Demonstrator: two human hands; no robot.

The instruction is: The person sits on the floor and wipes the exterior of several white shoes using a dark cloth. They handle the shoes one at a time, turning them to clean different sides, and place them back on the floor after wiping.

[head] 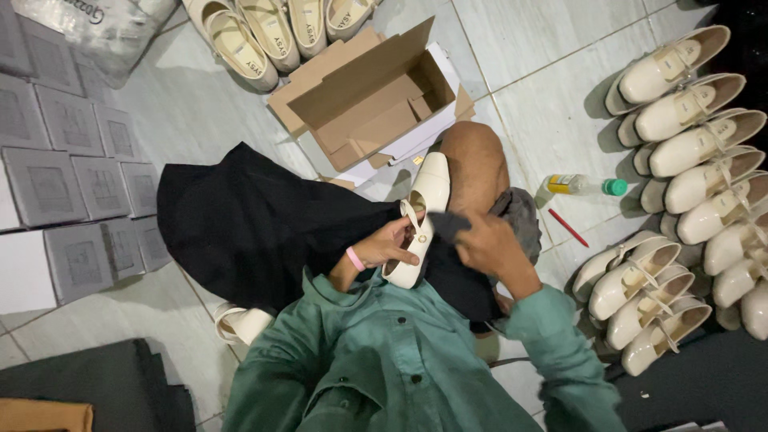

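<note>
My left hand (392, 246) grips a cream strapped shoe (428, 192) by its heel end, toe pointing away from me over my lap. My right hand (484, 242) holds a dark grey cloth (450, 225) pressed against the shoe's side. A pink band circles my left wrist. Green sleeves cover both arms, and a black garment (248, 216) lies across my legs to the left.
An open cardboard box (376, 96) lies ahead on the tiled floor. Rows of cream shoes (696, 144) line the right side, more at the top (264, 36). Grey shoe boxes (72, 176) stack on the left. A small bottle (584, 186) and red pen (568, 227) lie to the right.
</note>
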